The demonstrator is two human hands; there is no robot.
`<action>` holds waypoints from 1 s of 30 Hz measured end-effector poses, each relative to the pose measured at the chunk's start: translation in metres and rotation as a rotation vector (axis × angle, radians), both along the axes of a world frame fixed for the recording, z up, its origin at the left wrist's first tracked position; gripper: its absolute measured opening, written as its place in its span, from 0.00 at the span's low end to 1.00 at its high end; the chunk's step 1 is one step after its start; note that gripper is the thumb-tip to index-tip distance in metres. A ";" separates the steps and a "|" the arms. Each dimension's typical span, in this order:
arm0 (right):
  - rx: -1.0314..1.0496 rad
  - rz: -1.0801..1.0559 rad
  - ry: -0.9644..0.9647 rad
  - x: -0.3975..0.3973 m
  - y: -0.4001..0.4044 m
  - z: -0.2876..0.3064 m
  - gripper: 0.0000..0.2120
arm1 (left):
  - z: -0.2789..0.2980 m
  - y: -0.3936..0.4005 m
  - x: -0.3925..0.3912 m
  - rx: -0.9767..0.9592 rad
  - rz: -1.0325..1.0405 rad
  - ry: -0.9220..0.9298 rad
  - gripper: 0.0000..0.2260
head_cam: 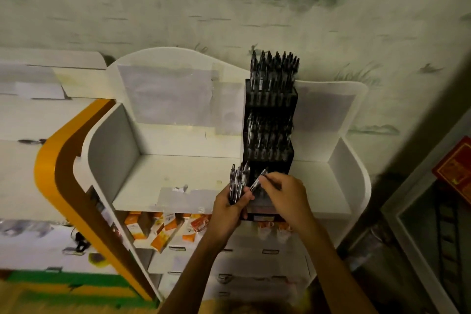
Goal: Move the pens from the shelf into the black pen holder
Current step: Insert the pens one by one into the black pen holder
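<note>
A tall black tiered pen holder (270, 145) stands on the white shelf (158, 176), right of centre. Its top and middle tiers are full of dark pens (274, 69). My left hand (229, 208) grips a bunch of several pens (238, 181), tips up, just left of the holder's lowest tier. My right hand (284, 192) pinches a single pen (258, 180), held slanted over the lowest tier's front. Both hands hide most of that tier.
The shelf has curved white side walls (112, 145) and a taped back panel. Orange and white boxes (163, 228) fill the rack below. An orange and brown stand (63, 168) is at the left, a red sign (456, 168) at the right.
</note>
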State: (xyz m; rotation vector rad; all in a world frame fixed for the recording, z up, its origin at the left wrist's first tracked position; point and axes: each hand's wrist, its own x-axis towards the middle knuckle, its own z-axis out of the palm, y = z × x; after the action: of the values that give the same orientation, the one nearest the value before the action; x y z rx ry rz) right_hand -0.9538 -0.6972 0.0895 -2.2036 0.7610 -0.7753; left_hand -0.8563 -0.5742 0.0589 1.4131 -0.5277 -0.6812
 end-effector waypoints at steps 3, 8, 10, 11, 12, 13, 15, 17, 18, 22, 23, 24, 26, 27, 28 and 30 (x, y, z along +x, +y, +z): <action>0.105 0.001 -0.038 0.006 0.001 0.002 0.10 | 0.002 0.001 0.002 -0.001 -0.027 -0.020 0.06; 0.296 -0.024 -0.122 0.009 -0.002 0.005 0.08 | -0.002 0.005 0.013 0.045 -0.004 -0.032 0.10; 0.281 -0.070 -0.173 0.005 -0.008 0.011 0.08 | -0.005 0.011 0.018 0.061 0.040 -0.008 0.13; 0.254 -0.096 -0.194 0.004 -0.011 0.014 0.08 | -0.008 0.013 0.021 0.069 0.065 0.004 0.14; 0.217 -0.120 -0.211 0.002 -0.014 0.017 0.08 | -0.010 0.016 0.024 0.084 0.081 0.013 0.16; 0.162 -0.141 -0.221 0.002 -0.017 0.019 0.07 | -0.012 0.018 0.026 0.099 0.089 0.023 0.18; 0.007 -0.162 -0.193 0.004 -0.025 0.016 0.07 | -0.013 0.020 0.028 0.121 0.098 0.049 0.18; -0.124 -0.159 -0.121 0.009 -0.032 0.008 0.09 | -0.013 0.020 0.030 0.132 0.104 0.061 0.15; -0.148 -0.152 -0.089 0.011 -0.036 0.003 0.09 | -0.012 0.020 0.030 0.131 0.101 0.061 0.13; -0.180 -0.112 -0.015 0.019 -0.044 -0.013 0.09 | -0.009 0.014 0.034 0.109 0.116 0.066 0.05; -0.187 -0.107 -0.011 0.020 -0.046 -0.016 0.10 | -0.008 0.013 0.034 0.103 0.122 0.069 0.05; -0.188 -0.107 -0.007 0.021 -0.047 -0.019 0.10 | -0.007 0.012 0.035 0.093 0.123 0.068 0.07; -0.171 -0.103 0.001 0.023 -0.049 -0.024 0.10 | -0.004 0.011 0.034 0.067 0.113 0.064 0.11; -0.162 -0.099 0.003 0.024 -0.050 -0.026 0.10 | -0.002 0.010 0.033 0.051 0.107 0.065 0.12; -0.154 -0.093 0.004 0.025 -0.050 -0.028 0.10 | 0.000 0.010 0.033 0.039 0.103 0.068 0.12; -0.134 -0.080 0.013 0.027 -0.050 -0.031 0.11 | 0.004 0.009 0.032 0.024 0.096 0.086 0.10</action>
State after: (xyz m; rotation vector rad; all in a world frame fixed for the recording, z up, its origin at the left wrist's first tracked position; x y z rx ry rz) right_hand -0.9268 -0.7473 0.0585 -2.3104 0.8298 -0.8757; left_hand -0.8240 -0.5648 0.0626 1.4153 -0.3828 -0.6693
